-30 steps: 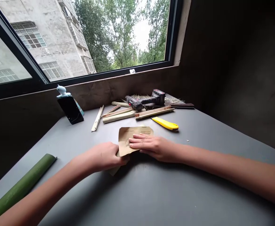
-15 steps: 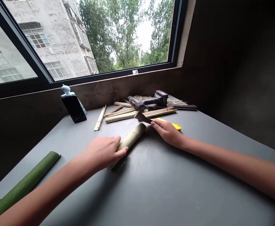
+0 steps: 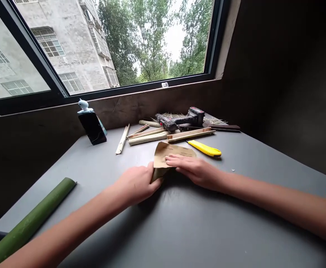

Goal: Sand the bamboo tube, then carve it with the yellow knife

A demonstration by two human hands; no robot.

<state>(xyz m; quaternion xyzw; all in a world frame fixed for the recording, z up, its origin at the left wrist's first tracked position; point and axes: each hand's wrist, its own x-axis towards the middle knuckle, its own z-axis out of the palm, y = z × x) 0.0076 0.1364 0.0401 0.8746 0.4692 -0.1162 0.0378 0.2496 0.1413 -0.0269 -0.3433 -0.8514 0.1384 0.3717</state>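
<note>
My left hand is wrapped round a pale, peeled bamboo piece, most of which it hides. A tan sheet of sandpaper with faint print on its back is draped over the far end of the bamboo. My right hand presses the sandpaper against it, fingers together and stretched across the sheet. Just beyond this hand lies a yellow utility knife. A green half-round length of bamboo lies to the left, partly behind my left forearm.
Several split bamboo strips lie toward the back of the grey table. Behind them are a black cordless drill, thin shavings and a dark flat tool. A phone leans on a figure-topped stand at the back left, below the window.
My right hand has laid the sandpaper, dark side down, over the bamboo's end. The utility knife is now fully uncovered. The view has shifted slightly left.
</note>
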